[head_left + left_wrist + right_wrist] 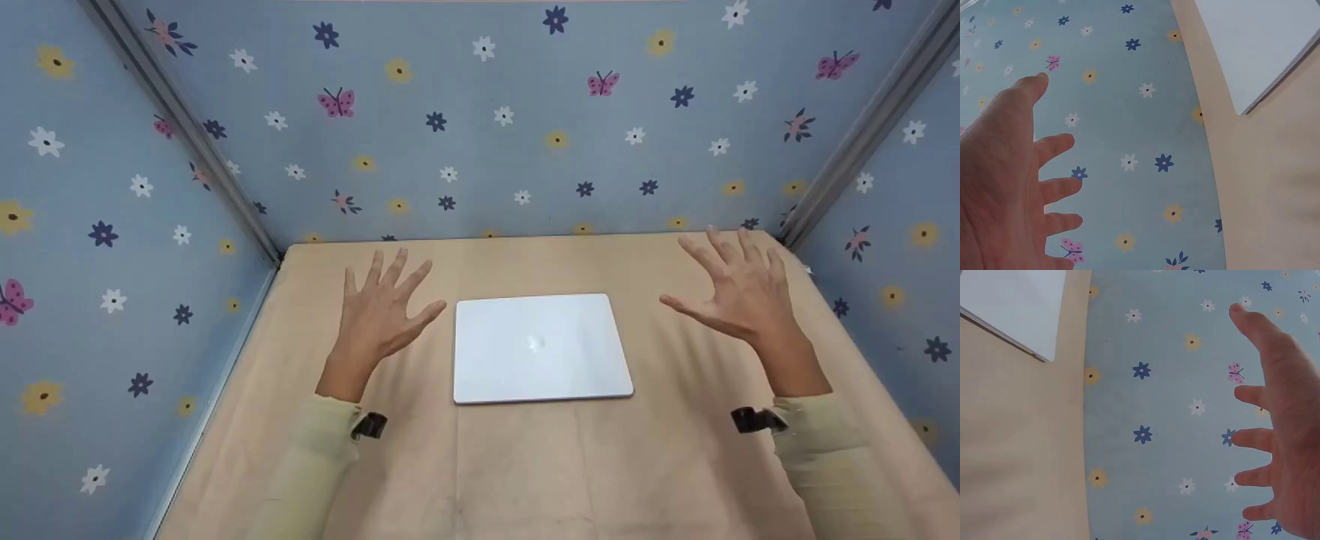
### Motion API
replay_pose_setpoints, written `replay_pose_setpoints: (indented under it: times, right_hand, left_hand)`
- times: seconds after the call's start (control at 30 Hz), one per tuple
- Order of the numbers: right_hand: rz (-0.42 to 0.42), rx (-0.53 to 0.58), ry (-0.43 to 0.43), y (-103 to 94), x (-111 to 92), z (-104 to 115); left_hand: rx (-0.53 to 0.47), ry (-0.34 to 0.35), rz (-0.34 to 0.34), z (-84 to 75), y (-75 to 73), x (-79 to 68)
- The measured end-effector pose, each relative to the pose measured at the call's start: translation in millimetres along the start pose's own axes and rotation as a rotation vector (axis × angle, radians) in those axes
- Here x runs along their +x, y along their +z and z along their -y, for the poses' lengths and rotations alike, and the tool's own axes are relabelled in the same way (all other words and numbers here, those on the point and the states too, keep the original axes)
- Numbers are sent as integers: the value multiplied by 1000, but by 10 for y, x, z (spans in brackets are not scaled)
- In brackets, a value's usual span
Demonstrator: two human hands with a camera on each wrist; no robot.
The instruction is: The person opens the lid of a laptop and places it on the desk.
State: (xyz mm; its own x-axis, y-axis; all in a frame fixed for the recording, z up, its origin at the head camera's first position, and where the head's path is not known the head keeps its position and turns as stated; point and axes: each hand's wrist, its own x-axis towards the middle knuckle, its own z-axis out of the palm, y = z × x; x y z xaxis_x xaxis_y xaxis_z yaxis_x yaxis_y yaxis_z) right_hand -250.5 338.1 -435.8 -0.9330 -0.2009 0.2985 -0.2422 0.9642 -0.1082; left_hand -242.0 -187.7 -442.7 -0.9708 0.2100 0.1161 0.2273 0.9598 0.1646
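A closed silver laptop (517,367) lies flat on the table, a pale logo at the middle of its lid. To its left, my left hand (379,311) is held with fingers spread, touching nothing. My right hand (746,289) is spread in the same way on the laptop's other side, apart from it. In the left wrist view, a corner of the laptop (1264,45) shows at upper right, away from the left hand (1002,180). The right wrist view has the laptop (1016,309) at upper left and the right hand (1294,433) at the right edge.
A beige cloth with fold lines covers the table (517,465). Blue flowered panels (517,157) stand behind it and on both sides, with grey metal posts (195,142) at the corners. Dark wrist devices (371,425) sit at both sleeve cuffs.
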Motion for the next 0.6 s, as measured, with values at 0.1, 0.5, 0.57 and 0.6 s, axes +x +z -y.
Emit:
replay_pose_setpoints:
  times: [0.1,0.5,0.57,0.6]
  right_hand:
    - [2,0,-7,66,-27,15]
    - [29,76,1,322,-164,25]
    - [33,87,1,372,-194,34]
    - [33,90,0,399,-208,37]
  left_hand:
    - [5,4,11,-44,44,19]
    - [14,108,-25,-214,300,107]
    - [8,117,-14,-241,336,113]
    - [5,122,-8,-255,353,116]
